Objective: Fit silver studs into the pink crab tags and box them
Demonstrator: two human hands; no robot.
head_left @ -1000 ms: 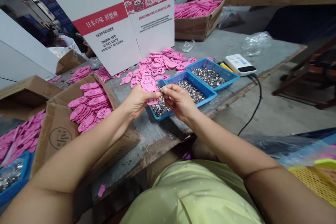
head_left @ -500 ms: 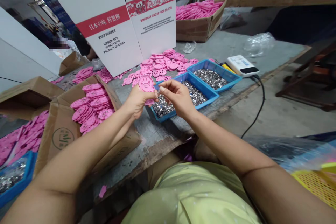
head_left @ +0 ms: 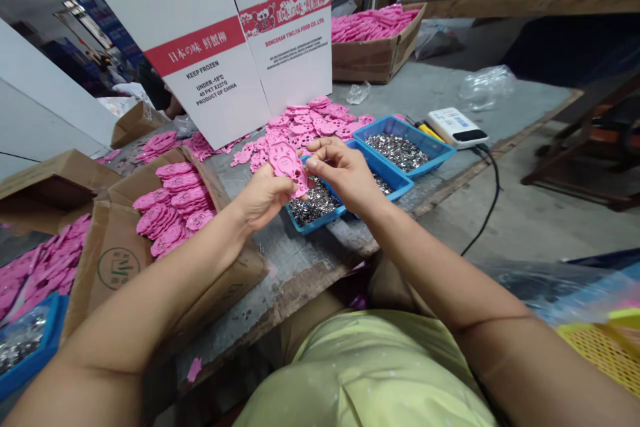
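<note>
My left hand (head_left: 264, 199) is closed round the lower edge of a flat pink plastic piece (head_left: 285, 160) with cut-out holes, thumb on its face. At the piece's right edge is my right hand (head_left: 349, 177), thumb and forefinger pinched together; whatever is between those fingertips is too small to make out. Beneath the right hand sits a blue tray (head_left: 320, 222) holding small shiny silver parts. A second blue tray (head_left: 433, 164) of the same parts stands beside it. Loose pink pieces (head_left: 313, 121) lie heaped on the table behind my hands.
An open cardboard box (head_left: 107, 247) with stacked pink pieces is at my left. A tall white carton (head_left: 210, 107) stands behind the heap. Further back is another box (head_left: 367, 69) of pink pieces. A white device (head_left: 456, 127) with a black cable lies at the right.
The pink piece has tilted and shifted slightly right in my left hand, its lower end now pointing right. My right fingers have stayed near its edge. The view has moved a little.
</note>
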